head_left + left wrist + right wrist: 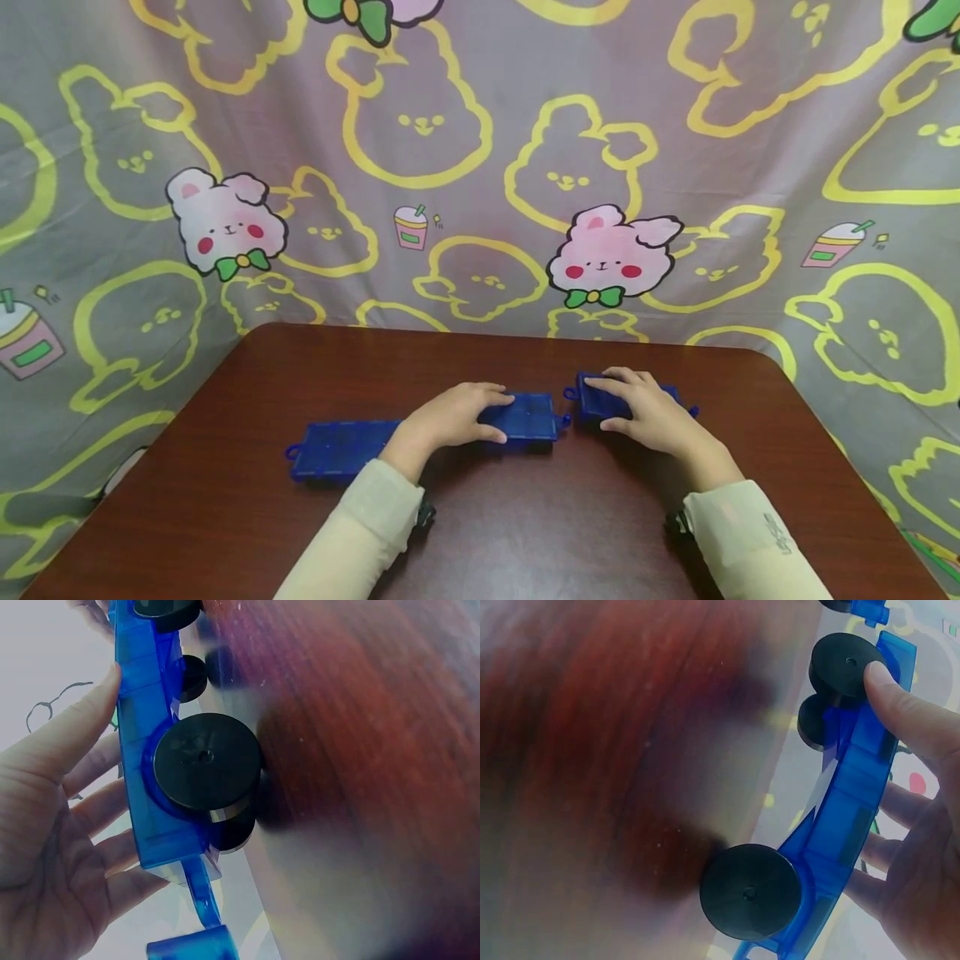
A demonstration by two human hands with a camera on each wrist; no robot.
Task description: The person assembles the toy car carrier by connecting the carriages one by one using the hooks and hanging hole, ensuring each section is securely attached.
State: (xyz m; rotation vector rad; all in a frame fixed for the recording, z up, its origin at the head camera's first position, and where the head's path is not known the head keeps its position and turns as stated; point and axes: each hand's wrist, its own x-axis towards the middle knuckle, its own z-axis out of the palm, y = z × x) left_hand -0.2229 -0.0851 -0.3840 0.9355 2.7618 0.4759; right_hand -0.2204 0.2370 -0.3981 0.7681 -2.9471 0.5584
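Three translucent blue toy train cars with black wheels stand across the table. My left hand [455,417] holds the middle car [532,417], thumb on its near edge and fingers over the far side. My right hand [652,410] grips the right car [600,400]; its thumb rests by a black wheel [846,667] in the right wrist view. The middle car's hook [562,422] lies close to the right car's ring [571,392]; whether they touch, I cannot tell. The left car [341,450] stands untouched, its right end hidden behind my left wrist.
The brown wooden table [510,533] reaches back to a patterned curtain [480,200] with cartoon rabbits. Dark wrist cameras [424,515] sit under both pale sleeves [757,533].
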